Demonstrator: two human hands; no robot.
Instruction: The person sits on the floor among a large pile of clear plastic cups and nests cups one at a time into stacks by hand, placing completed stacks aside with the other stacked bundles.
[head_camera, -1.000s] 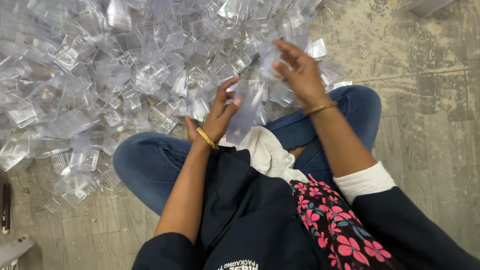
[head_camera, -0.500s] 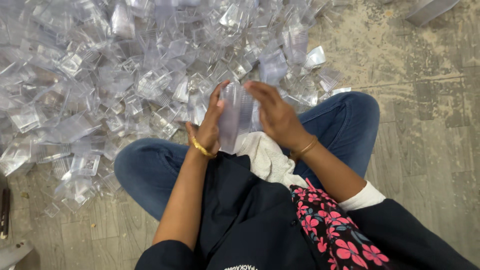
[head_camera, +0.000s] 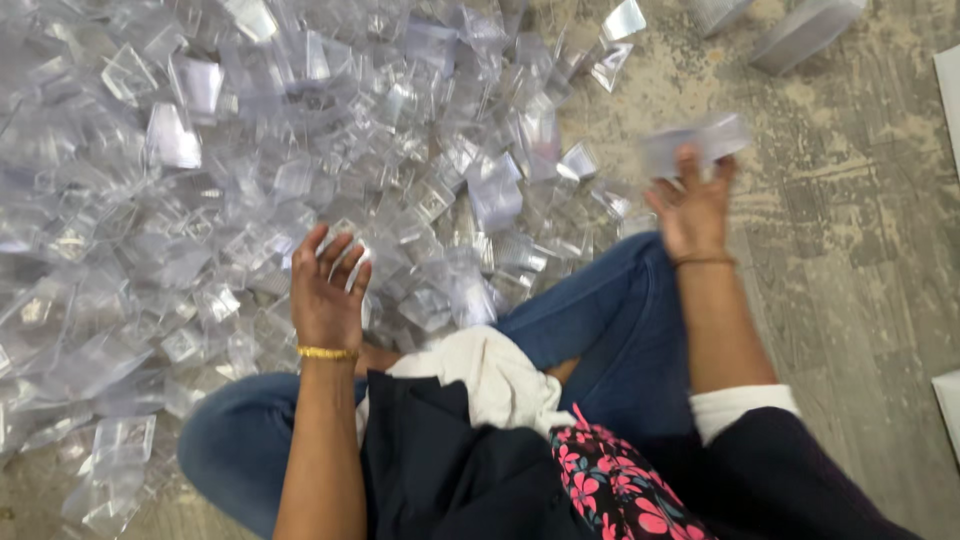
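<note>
A big heap of clear plastic pieces covers the floor in front of my crossed legs. My left hand, with a gold bangle at the wrist, hovers over the near edge of the heap, fingers curled and touching the pieces; I cannot tell whether it grips one. My right hand is stretched out to the right above my knee and holds a blurred clear plastic piece at its fingertips.
My legs in blue jeans fold across the bottom of the view, with dark and floral cloth in my lap. More clear pieces lie at the top right on the worn grey floor. White sheet edges show at the right.
Both hands were together on a clear piece in front of me. Now they have parted: the right hand has swung out to the right with a piece, the left has dropped to the heap.
</note>
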